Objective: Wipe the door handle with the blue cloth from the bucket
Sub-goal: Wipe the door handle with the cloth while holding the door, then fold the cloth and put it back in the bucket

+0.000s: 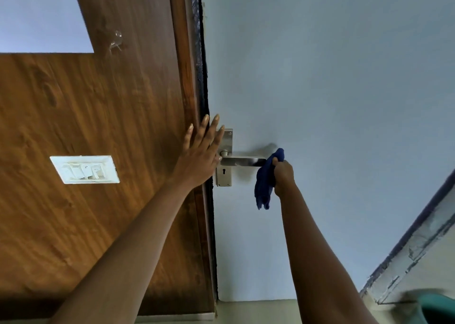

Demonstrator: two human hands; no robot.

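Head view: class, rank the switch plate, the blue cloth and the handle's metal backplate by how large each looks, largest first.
1. switch plate, clearly the largest.
2. and 3. blue cloth and metal backplate: too close to rank; the cloth is bunched in the right hand, the backplate partly hidden by the left hand.

Both bare arms are reaching forward and up. The left hand [200, 156] is lying flat and open, fingers [205, 129] spread and pointing up, palm pressing on the surface ahead. The right hand [283, 173] is curling into a fist, gripping the cloth [264, 183], thumb on top, wrist straight.
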